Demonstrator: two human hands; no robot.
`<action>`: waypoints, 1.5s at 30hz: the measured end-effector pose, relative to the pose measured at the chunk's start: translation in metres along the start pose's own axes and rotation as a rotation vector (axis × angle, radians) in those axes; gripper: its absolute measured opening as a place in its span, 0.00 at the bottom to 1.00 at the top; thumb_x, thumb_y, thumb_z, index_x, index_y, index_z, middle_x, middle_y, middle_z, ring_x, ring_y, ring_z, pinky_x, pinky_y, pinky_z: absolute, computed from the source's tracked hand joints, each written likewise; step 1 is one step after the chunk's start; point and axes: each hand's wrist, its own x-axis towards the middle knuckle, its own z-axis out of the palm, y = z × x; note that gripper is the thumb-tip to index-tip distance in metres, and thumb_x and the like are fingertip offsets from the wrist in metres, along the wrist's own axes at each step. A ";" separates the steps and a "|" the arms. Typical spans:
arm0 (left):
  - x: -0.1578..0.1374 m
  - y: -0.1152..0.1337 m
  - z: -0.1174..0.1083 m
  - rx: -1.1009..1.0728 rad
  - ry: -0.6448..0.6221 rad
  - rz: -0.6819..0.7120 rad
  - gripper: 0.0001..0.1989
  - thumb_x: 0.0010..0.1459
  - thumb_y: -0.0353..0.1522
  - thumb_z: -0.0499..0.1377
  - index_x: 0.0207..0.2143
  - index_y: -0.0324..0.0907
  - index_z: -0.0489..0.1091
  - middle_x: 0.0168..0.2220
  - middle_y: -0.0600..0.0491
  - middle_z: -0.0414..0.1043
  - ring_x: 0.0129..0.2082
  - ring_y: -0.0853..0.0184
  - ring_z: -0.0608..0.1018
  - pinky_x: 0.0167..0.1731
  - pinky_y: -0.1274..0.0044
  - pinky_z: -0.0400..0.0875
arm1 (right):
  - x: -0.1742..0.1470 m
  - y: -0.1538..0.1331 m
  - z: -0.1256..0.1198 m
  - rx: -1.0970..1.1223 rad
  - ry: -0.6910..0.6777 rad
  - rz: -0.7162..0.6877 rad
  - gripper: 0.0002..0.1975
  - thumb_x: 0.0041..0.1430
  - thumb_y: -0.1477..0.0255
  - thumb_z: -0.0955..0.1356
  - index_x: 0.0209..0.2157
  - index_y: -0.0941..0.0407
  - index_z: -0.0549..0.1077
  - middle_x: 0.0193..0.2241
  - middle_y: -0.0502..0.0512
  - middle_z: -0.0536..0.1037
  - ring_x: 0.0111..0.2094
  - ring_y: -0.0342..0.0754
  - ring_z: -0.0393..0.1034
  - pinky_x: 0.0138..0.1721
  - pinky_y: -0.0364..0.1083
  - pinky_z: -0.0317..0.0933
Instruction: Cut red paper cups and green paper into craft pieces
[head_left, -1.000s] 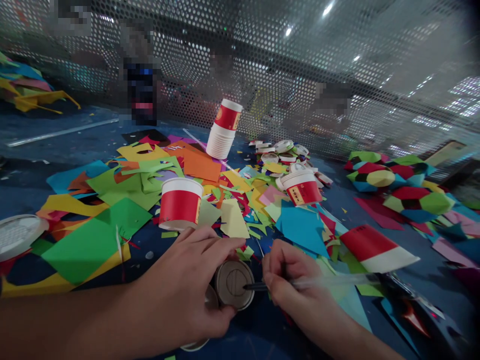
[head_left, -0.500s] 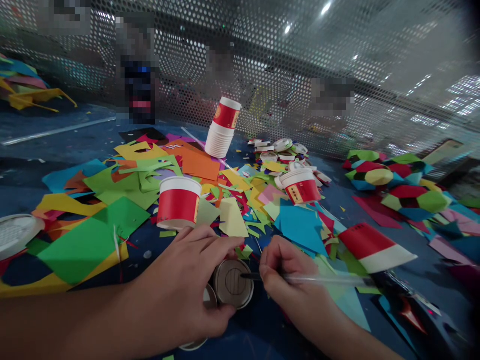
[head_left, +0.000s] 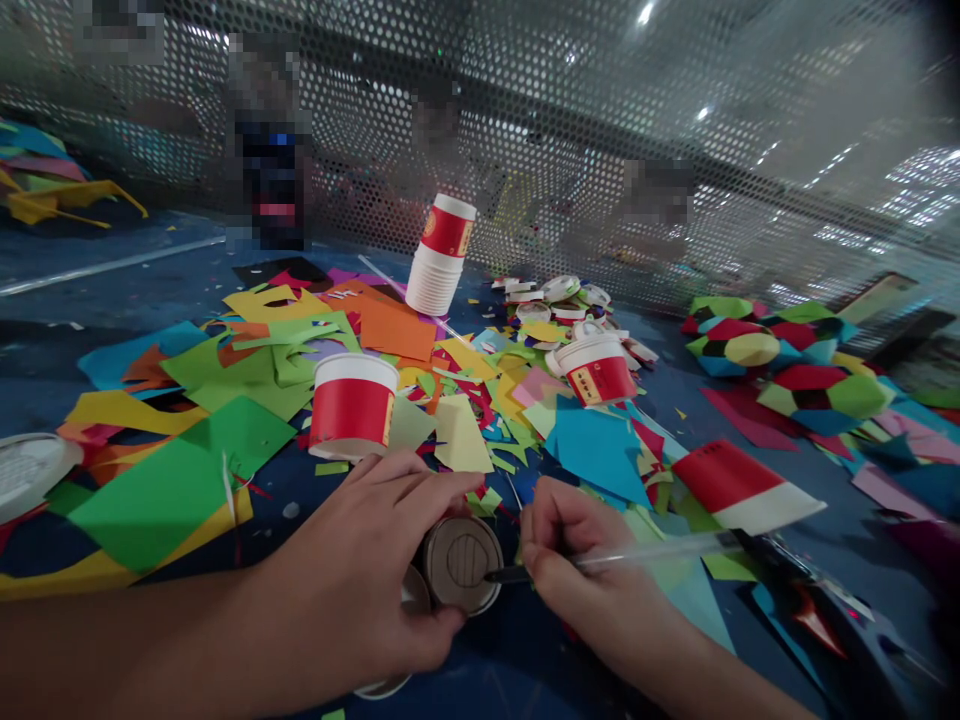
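Observation:
Between the thumb and fingers of my left hand (head_left: 367, 570) is a round cut-off paper cup bottom (head_left: 457, 550), its grey-brown face up. A black circle with several straight lines inside is drawn on that face. My right hand (head_left: 581, 580) grips a clear-barrelled pen (head_left: 660, 550), whose black tip meets the lower right part of the disc. A second round cup bottom (head_left: 386, 688) shows partly beneath my left hand. Just beyond my left fingers stands a red and white paper cup (head_left: 351, 408).
Coloured paper sheets and scraps (head_left: 217, 470) cover the blue table. Farther back are a leaning stack of paper cups (head_left: 439, 255), another cup (head_left: 600, 372) and a heap of cut cup bottoms (head_left: 559, 290). Scissors (head_left: 817, 590) and a cut red cup piece (head_left: 742, 485) lie at right.
The pen tip has moved from the upper right of the drawn circle down toward the disc's lower right edge. My left hand keeps its hold; the view has shifted slightly.

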 end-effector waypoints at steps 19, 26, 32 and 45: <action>0.002 0.003 0.001 -0.020 0.022 -0.021 0.35 0.47 0.28 0.62 0.58 0.48 0.58 0.47 0.54 0.73 0.48 0.58 0.71 0.50 0.65 0.67 | 0.003 -0.005 0.000 -0.002 0.102 0.026 0.06 0.44 0.72 0.62 0.19 0.51 0.58 0.16 0.43 0.60 0.19 0.41 0.51 0.20 0.42 0.47; 0.003 0.004 -0.001 -0.039 -0.008 -0.043 0.35 0.47 0.28 0.61 0.59 0.47 0.58 0.48 0.52 0.73 0.49 0.56 0.70 0.52 0.62 0.65 | 0.003 -0.007 0.001 -0.098 0.096 0.023 0.06 0.42 0.73 0.62 0.18 0.51 0.57 0.16 0.44 0.60 0.20 0.42 0.52 0.21 0.42 0.48; 0.004 0.006 -0.002 -0.047 -0.026 -0.052 0.35 0.47 0.29 0.62 0.59 0.47 0.59 0.47 0.52 0.73 0.49 0.55 0.70 0.51 0.62 0.66 | 0.002 0.000 0.003 -0.028 0.151 0.023 0.09 0.45 0.74 0.65 0.19 0.51 0.58 0.17 0.44 0.60 0.20 0.42 0.52 0.21 0.43 0.48; 0.013 -0.001 -0.001 -0.100 -0.040 -0.114 0.40 0.41 0.39 0.72 0.57 0.46 0.63 0.54 0.46 0.69 0.55 0.48 0.68 0.56 0.54 0.62 | 0.005 0.002 0.001 0.569 0.201 0.017 0.15 0.54 0.64 0.70 0.21 0.53 0.61 0.14 0.43 0.63 0.17 0.40 0.55 0.20 0.41 0.50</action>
